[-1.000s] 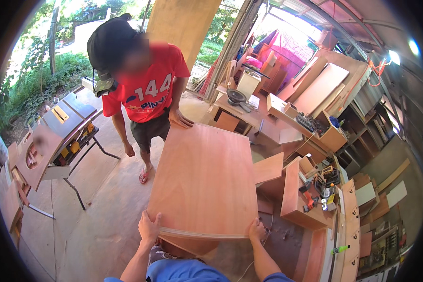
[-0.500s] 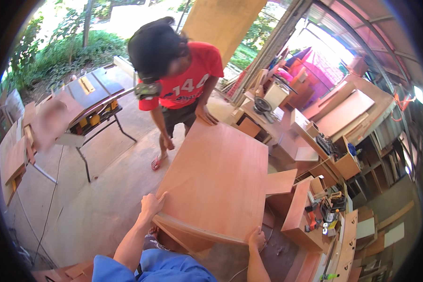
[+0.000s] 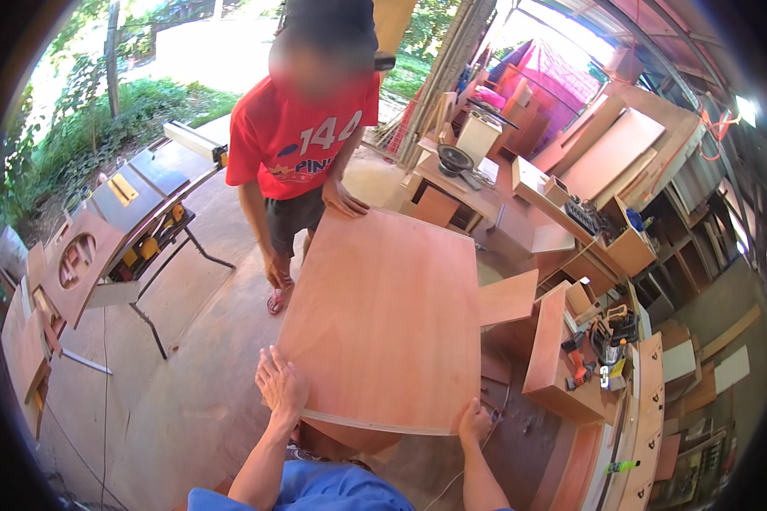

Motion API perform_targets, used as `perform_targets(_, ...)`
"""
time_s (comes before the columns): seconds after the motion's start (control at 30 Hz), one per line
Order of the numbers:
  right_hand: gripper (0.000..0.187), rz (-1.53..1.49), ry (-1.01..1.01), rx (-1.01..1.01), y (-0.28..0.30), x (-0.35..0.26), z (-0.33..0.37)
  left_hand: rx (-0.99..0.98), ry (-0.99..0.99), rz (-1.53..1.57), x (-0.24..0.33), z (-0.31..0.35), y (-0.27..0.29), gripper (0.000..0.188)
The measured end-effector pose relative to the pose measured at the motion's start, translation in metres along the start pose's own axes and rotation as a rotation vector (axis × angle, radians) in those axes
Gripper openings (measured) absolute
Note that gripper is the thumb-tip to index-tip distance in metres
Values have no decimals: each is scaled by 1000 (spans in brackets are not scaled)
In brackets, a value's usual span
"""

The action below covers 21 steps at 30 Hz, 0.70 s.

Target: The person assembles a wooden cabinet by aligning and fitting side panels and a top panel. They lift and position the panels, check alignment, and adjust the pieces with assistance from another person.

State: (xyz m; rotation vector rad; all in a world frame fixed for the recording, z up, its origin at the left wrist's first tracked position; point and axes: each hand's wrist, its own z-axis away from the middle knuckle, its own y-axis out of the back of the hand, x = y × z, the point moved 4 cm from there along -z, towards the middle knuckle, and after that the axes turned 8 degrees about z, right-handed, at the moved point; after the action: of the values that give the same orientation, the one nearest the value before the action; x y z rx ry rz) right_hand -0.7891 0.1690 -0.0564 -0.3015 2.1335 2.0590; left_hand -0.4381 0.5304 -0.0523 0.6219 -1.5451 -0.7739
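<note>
A wide reddish plywood panel (image 3: pixel 383 319) lies in front of me, apparently topping a wooden piece partly seen beneath its near edge. My left hand (image 3: pixel 282 385) is at the near left corner, fingers stretched out and palm side against the edge; it is open. At the near right corner my right hand (image 3: pixel 475 421) is closed round the panel's edge. Across from me stands a co-worker in a red shirt (image 3: pixel 302 140). One of that person's hands (image 3: pixel 344 201) rests on the far left corner, while the other hangs beside the left edge.
To the left stands a table saw (image 3: pixel 141 192) on folding legs, with a board with a round cutout (image 3: pixel 81 260) near it. On the right, an open wooden box (image 3: pixel 554 353) has an orange-and-black power tool (image 3: pixel 578 362) by it. A cable runs along the floor at left.
My left hand has loosened from the corner, its fingers now straightened. The panel's near edge looks more level. The co-worker has straightened up and raised their head, a hand still on the panel.
</note>
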Motion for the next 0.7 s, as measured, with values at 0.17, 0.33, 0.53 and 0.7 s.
perform_targets(0.17, 69, -39, -25, -28, -2, 2, -2, -141, -232, -130, 27, 11, 10, 79)
perform_targets(0.33, 68, -51, -67, -31, -3, 5, -5, -233, -247, -114, 45, 7, 14, 80)
perform_targets(0.53, 67, -21, -79, -29, -2, 0, -4, -215, -239, -99, 39, 7, 13, 78)
perform_targets(0.7, 70, -53, -41, -13, 3, 1, -1, -187, -249, -120, 37, 7, 12, 77)
